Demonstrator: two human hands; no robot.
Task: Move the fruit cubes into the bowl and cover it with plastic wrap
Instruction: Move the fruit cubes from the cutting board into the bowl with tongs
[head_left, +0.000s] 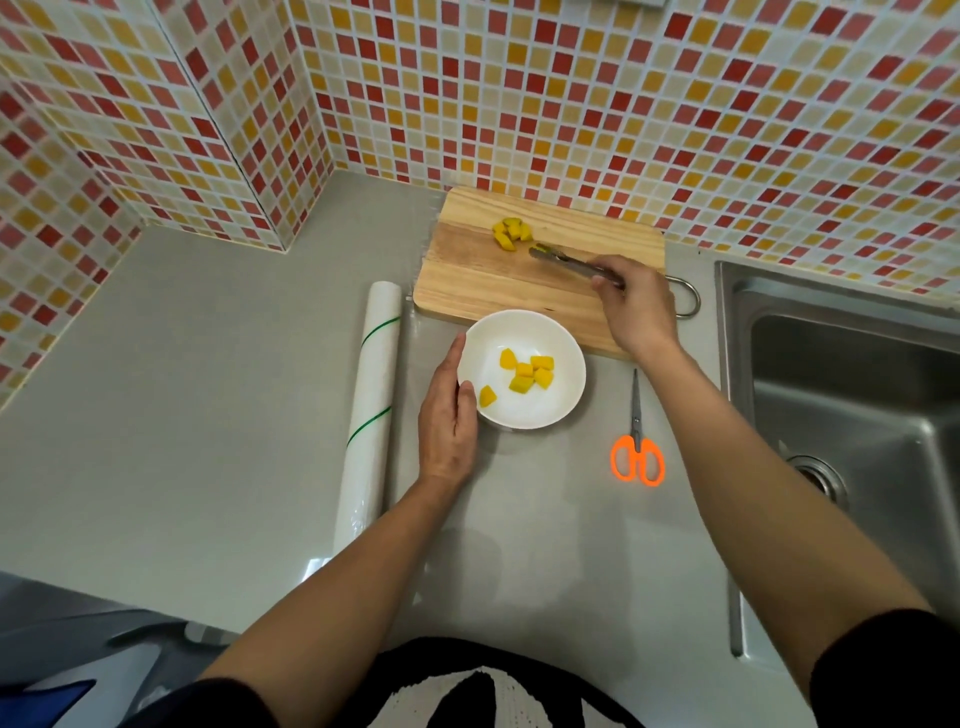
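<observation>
Fruit cubes (524, 376), yellow and chunky, sit in two lots: five or so lie in the white bowl (563, 358) on the grey counter (208, 389), and a small heap (511, 233) waits near the far edge of the wooden board (467, 275), at twelve o'clock from the bowl. The bowl stands just in front of the board, close against its near edge. The left hand (449, 410) cups the bowl's rim at nine o'clock, thumb hooked over the edge and fingers curled against the outer wall. The right hand (631, 306) is closed around the handle end of metal tongs (566, 262), whose tips point toward the heap at about ten o'clock from the hand and stop just short of it; I cannot tell if anything sits between the tips. A roll of plastic wrap (371, 395) lies lengthwise at nine o'clock from the bowl, just beyond the left hand. Orange-handled scissors (636, 441) lie closed at four o'clock from the bowl, blades pointing away. A steel sink (852, 374) fills the counter at three o'clock, and mosaic tiles (571, 93) cover the wall behind.
</observation>
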